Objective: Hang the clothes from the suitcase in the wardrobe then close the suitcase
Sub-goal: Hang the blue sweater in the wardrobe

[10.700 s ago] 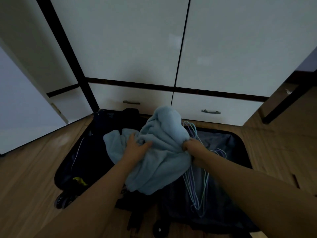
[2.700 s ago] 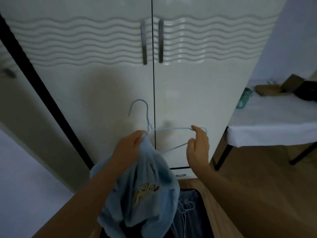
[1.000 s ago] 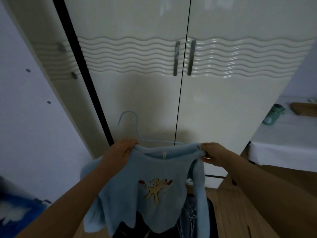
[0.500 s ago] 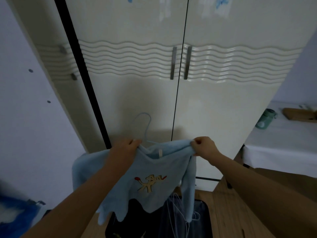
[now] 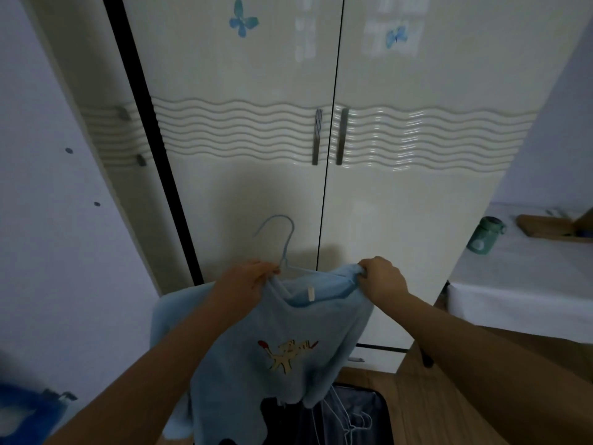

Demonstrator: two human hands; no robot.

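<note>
Both hands are pinched on the blue sweater: left hand at one shoulder by the hanger, right hand at the other. The wardrobe doors look shut, so freeing a hand for a handle could let a shoulder slide off the thin wire.

A light-blue sweater with a small cartoon print on its front hung on a pale-blue wire hanger, hook upright above the neckline, held up just in front of the wardrobe. The cream wardrobe's two wave-patterned doors were shut. The dark suitcase lay open on the floor below, with spare hangers inside.
</note>
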